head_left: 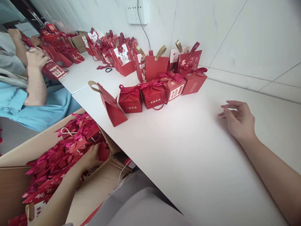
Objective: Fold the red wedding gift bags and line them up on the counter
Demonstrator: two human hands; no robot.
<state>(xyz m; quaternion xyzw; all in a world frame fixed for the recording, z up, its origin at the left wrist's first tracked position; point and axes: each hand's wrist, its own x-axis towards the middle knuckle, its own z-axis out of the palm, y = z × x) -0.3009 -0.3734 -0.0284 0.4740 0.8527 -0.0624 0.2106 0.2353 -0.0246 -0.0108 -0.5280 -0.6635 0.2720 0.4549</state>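
My left hand (92, 157) reaches down into a large cardboard carton (101, 175) of red gift boxes. Its fingers close on a red gift box (104, 152) near the carton's corner; part of the grip is hidden. Over the white table, my right hand (241, 121) holds nothing, its fingers loosely bent and apart. Left of it stands a row of ribbon-tied red boxes, among them one with a white label (176, 93) and a plain-sided one (194, 83). A triangular red box (111, 108) with a gold loop stands at the row's left end.
More red boxes (124, 59) line the wall side of the white table (188, 150). At the left, another person's hand (36, 58) is at a red box (55, 70). A black band (108, 70) lies on the table. A cable hangs from a wall socket (136, 12).
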